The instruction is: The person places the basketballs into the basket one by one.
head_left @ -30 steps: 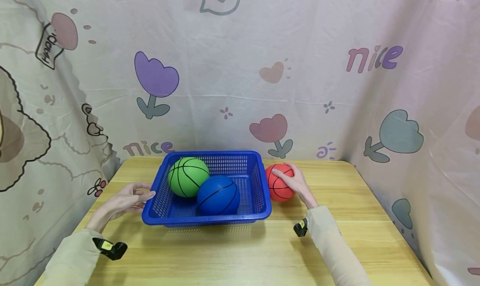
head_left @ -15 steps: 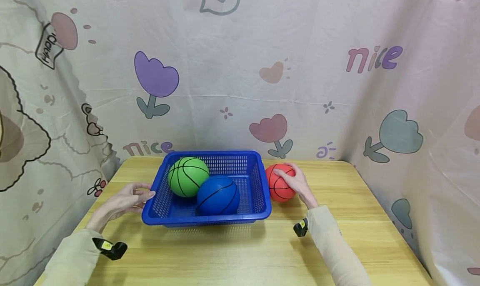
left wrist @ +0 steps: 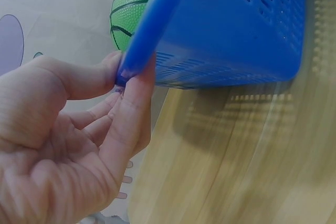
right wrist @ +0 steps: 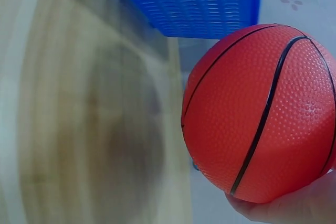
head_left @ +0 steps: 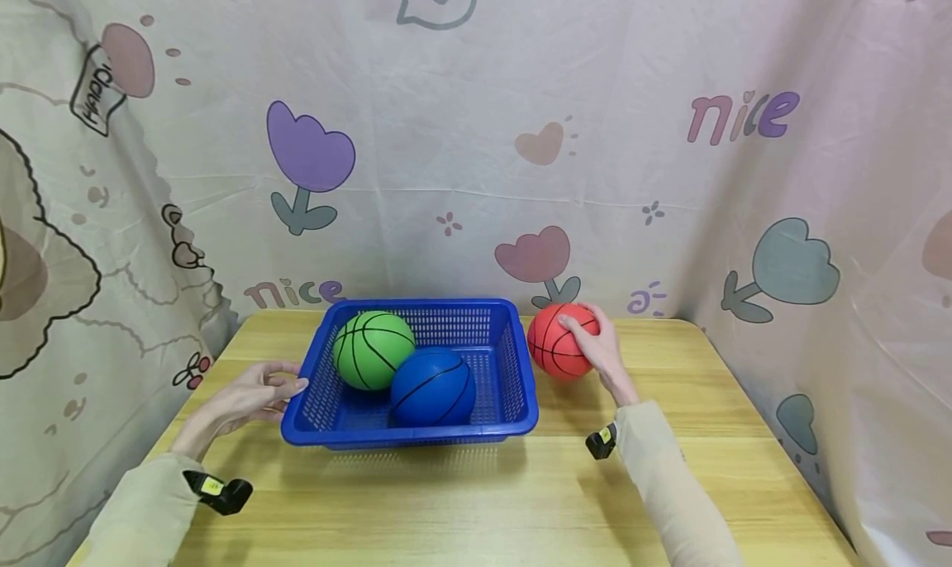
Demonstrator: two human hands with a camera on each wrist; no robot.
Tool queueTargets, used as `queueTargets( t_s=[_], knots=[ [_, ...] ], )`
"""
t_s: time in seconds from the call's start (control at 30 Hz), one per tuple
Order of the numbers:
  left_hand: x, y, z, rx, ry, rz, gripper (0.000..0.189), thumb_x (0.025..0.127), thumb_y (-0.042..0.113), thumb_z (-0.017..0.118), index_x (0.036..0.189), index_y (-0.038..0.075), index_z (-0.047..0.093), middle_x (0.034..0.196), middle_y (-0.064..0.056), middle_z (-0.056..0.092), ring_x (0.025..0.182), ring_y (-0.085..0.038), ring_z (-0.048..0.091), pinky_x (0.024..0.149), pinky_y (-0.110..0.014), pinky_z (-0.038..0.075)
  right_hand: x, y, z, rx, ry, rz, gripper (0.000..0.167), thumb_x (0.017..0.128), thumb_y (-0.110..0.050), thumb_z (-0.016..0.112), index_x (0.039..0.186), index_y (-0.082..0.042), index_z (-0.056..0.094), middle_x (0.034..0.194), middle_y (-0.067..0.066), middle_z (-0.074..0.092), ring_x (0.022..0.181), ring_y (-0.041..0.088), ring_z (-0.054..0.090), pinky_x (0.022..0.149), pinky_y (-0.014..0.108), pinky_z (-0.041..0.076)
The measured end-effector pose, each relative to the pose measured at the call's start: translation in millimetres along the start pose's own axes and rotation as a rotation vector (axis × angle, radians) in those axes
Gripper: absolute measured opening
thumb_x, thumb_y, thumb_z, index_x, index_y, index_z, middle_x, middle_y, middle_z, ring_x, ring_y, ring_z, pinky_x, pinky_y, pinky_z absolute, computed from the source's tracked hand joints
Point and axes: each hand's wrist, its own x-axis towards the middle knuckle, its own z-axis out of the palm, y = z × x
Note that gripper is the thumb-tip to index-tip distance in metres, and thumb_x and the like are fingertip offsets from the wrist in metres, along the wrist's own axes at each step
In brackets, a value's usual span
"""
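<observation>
A blue plastic basket (head_left: 409, 435) with perforated walls stands on the wooden table. Inside it lie a green ball (head_left: 373, 350) at the back left and a blue ball (head_left: 433, 388) in front, both with black basketball lines. My left hand (head_left: 249, 397) pinches the basket's left rim between thumb and fingers, plain in the left wrist view at the rim (left wrist: 157, 19). Beside the basket's right wall, my right hand (head_left: 601, 348) grips a red ball (head_left: 558, 348) with black lines. The right wrist view shows this red ball (right wrist: 257, 114) raised over the table, its shadow below.
The light wooden table (head_left: 476, 509) extends in front of the basket and to its right. A printed fabric curtain (head_left: 446, 137) hangs behind the table and along both sides. Each sleeve carries a small black wrist camera (head_left: 219, 493).
My right hand has lifted the red ball up off the table, beside the basket's right side. The left hand, the basket and the two balls in it have stayed in place.
</observation>
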Motion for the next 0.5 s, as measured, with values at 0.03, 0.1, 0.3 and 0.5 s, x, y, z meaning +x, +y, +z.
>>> queueTargets(
  t_s=[0.03,0.1,0.3,0.5],
  knots=[
    [0.0,0.0,0.1,0.0,-0.001,0.001,0.069,0.104,0.025,0.056,0.148,-0.016,0.021,0.108,-0.008,0.069,0.088,-0.016,0.07,0.078,-0.033,0.062,1.1,-2,-1,0.014,0.009,-0.006,0.061,0.094,-0.038,0.066,0.147,-0.015,0.047,0.149,0.02,0.047,0.132,0.04,0.049,0.107,0.061,0.046],
    [-0.1,0.2,0.3,0.002,0.0,0.0,0.069,0.104,0.025,0.056,0.148,-0.016,0.021,0.109,-0.008,0.068,0.088,-0.016,0.07,0.078,-0.033,0.062,3.2,-5,-4,0.045,0.021,-0.021,0.062,0.094,-0.037,0.067,0.148,-0.015,0.046,0.15,0.02,0.046,0.133,0.04,0.048,0.107,0.061,0.045],
    [0.1,0.0,0.0,0.011,0.006,-0.008,0.069,0.104,0.026,0.056,0.148,-0.015,0.021,0.111,-0.01,0.067,0.089,-0.015,0.069,0.078,-0.032,0.062,8.3,-19,-7,0.098,0.056,-0.075,0.064,0.093,-0.037,0.069,0.149,-0.016,0.047,0.151,0.018,0.045,0.133,0.04,0.048,0.106,0.062,0.046],
    [0.2,0.3,0.0,0.016,0.02,-0.026,0.069,0.104,0.026,0.056,0.148,-0.015,0.021,0.113,-0.012,0.067,0.089,-0.016,0.069,0.077,-0.033,0.062,8.4,-40,3,0.137,0.026,-0.139,0.061,0.093,-0.031,0.069,0.149,-0.016,0.048,0.151,0.018,0.045,0.133,0.039,0.049,0.106,0.061,0.046]
  ],
)
